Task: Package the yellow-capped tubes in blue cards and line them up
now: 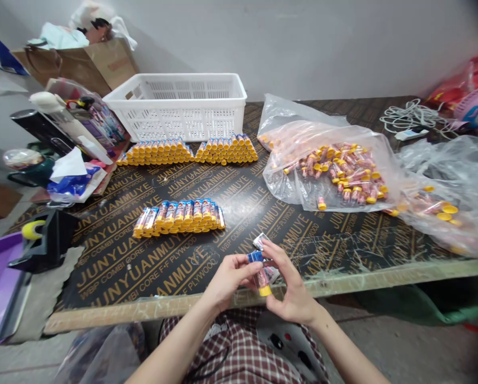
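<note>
A small clear tube with pink contents, a yellow cap and a blue label at its upper end [262, 278] is held at the table's front edge. My left hand [229, 281] pinches it from the left between thumb and fingers. From the right, my right hand [293, 288] curls around the same tube, its fingers by the blue label and its thumb near the yellow cap. White printed paper pieces, perhaps labels [260, 241], show behind the fingers, partly hidden. Beyond my hands, a stacked group of blue-labelled tubes [181, 216] lies with yellow caps facing me.
Two more tube stacks [154, 153] lie before a white plastic basket [183, 120]. To the right, clear plastic bags [291, 184] hold loose yellow-capped tubes. A black tape dispenser [50, 240], bottles [50, 104] and a purple tray [1, 282] are at left; a cable [411, 117] lies back right.
</note>
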Motion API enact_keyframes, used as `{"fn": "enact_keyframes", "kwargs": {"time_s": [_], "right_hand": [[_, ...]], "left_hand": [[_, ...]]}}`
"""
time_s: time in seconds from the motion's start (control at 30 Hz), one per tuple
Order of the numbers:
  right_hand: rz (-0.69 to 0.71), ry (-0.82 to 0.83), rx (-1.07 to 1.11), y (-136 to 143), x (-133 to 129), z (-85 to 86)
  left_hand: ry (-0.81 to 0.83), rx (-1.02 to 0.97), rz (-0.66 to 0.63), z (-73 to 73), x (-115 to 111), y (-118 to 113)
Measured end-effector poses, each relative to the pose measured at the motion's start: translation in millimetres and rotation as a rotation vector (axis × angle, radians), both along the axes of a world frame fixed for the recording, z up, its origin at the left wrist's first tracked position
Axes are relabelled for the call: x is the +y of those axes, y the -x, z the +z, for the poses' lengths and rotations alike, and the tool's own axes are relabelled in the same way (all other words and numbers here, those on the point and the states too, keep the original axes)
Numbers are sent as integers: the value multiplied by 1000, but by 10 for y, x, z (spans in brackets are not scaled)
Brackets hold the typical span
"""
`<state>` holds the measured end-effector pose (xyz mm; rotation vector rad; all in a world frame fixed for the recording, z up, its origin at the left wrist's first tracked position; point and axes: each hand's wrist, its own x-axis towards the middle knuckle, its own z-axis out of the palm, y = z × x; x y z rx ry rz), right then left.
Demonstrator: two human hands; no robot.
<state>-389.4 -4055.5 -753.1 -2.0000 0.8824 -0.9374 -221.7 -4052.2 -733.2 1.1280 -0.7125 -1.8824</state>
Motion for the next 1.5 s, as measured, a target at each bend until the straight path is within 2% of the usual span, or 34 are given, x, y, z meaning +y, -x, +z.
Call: {"fn": "enact_keyframes", "kwargs": {"time_s": [0.1,0.3,0.97,1.5], "right_hand": [[52,-36,-19,9,17,-29],[29,-90,-105,-3,46,-91],[0,-89,-191,-34,63,-28],[8,-83,-172,-69,38,-6]], "left_hand": [[-26,13,-5,-6,29,27],[-43,14,-5,-5,59,51],[-38,17,-8,18,69,60],[-57,11,25,47,76,21]]}}
